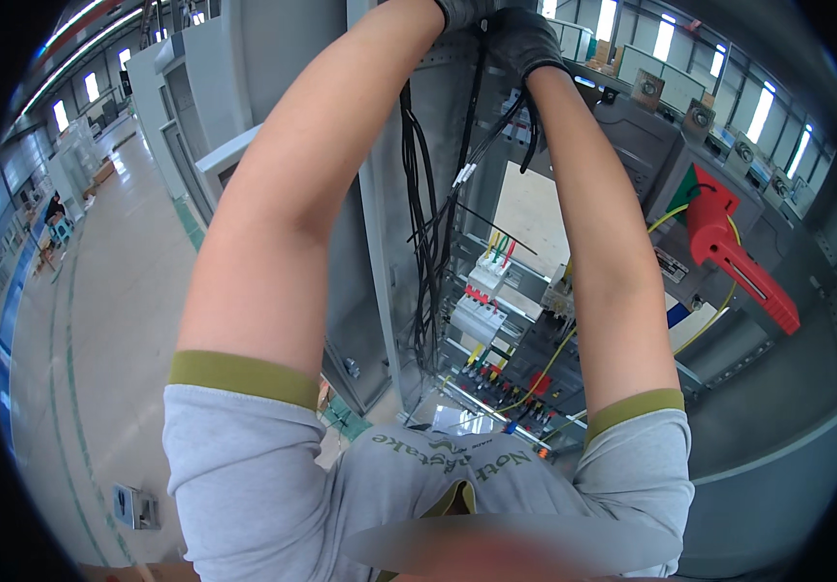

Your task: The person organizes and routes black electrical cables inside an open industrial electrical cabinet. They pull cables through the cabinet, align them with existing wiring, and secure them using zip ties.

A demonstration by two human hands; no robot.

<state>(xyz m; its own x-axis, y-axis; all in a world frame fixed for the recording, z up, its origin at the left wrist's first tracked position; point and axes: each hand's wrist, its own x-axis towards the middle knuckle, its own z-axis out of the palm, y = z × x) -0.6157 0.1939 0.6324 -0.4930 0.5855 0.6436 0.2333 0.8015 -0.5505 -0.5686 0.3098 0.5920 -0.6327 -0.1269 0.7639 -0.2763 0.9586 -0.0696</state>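
Both my arms reach up to the top of an electrical cabinet, and both hands wear dark grey gloves. My left hand (464, 12) is cut off by the upper edge, so its fingers cannot be made out. Right beside it, my right hand (525, 43) has its fingers curled in at the upper end of a black cable (468, 116) that hangs down the cabinet's corner. A bundle of thin black wires (421, 213) dangles below my hands, with white tags (464, 175) on some wires nearby.
A red handle (743, 272) juts from a large grey switch unit (632, 145) on the right. Lower down, rails carry white circuit breakers (478, 318) and coloured wires. The grey cabinet door (292, 58) stands at the left. A small metal box (135, 507) sits on the floor.
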